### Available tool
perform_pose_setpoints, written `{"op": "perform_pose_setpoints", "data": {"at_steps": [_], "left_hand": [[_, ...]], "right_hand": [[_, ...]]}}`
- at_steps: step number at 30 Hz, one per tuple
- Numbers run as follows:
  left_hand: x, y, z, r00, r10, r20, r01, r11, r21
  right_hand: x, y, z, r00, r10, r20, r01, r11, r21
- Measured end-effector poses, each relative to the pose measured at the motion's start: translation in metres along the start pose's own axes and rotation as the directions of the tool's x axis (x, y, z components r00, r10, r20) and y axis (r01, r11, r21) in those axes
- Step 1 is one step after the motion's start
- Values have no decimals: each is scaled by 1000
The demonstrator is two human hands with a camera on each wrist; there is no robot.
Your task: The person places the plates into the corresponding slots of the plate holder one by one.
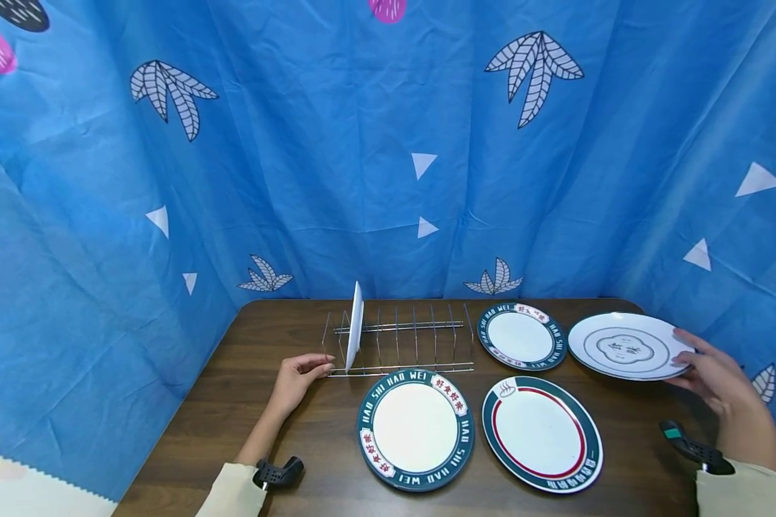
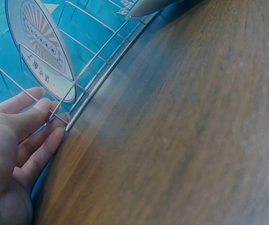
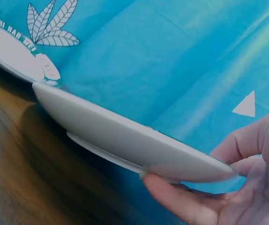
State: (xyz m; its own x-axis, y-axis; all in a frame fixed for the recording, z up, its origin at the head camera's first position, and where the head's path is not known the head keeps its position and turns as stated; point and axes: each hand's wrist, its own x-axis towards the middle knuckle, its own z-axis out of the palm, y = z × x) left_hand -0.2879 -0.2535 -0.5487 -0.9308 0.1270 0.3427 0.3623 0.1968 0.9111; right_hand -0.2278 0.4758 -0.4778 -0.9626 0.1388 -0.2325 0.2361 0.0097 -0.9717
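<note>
My right hand (image 1: pixel 718 373) grips the right rim of a white oval-looking plate (image 1: pixel 624 347) with a thin dark pattern. In the right wrist view that plate (image 3: pixel 125 136) is tilted, its right side raised off the table, fingers beneath the rim. My left hand (image 1: pixel 300 384) pinches the left end of a wire dish rack (image 1: pixel 401 370); the left wrist view shows the thumb and fingers (image 2: pixel 48 150) around its end wire. One plate (image 1: pixel 356 327) stands upright in a slot near the rack's left end; its face (image 2: pixel 43 42) carries a sunburst print.
A green-rimmed plate (image 1: pixel 416 486) lies in front of the rack. Beside it is a plate with a red ring (image 1: pixel 543 475). Another green-rimmed plate (image 1: pixel 559 345) lies right of the rack. A blue patterned curtain (image 1: pixel 414 179) hangs behind the brown wooden table (image 1: pixel 200 431).
</note>
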Motion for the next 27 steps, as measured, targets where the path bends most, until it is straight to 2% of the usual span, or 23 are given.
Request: {"op": "perform_pose_setpoints", "data": {"at_steps": [5,10,16,23,27], "left_hand": [[0,4,1,999,-35,2,35,999,27],[0,2,0,1000,-18,13,18,1000,-10],[-1,0,0,1000,-16,5,16,1000,3],[-1,0,1,1000,-29,-7,29,1000,-9],[-1,1,1,999,-33,-9,33,999,-7]], "right_hand": [[-6,-12,12,996,-60,63,49,985,168],[-10,-21,20,993,-104,53,90,972,215],[-13,-32,27,983,-179,35,169,966,195],[-21,-46,39,965,-249,-78,257,957,136],[-26,-55,47,953,-290,-93,299,949,103]]}}
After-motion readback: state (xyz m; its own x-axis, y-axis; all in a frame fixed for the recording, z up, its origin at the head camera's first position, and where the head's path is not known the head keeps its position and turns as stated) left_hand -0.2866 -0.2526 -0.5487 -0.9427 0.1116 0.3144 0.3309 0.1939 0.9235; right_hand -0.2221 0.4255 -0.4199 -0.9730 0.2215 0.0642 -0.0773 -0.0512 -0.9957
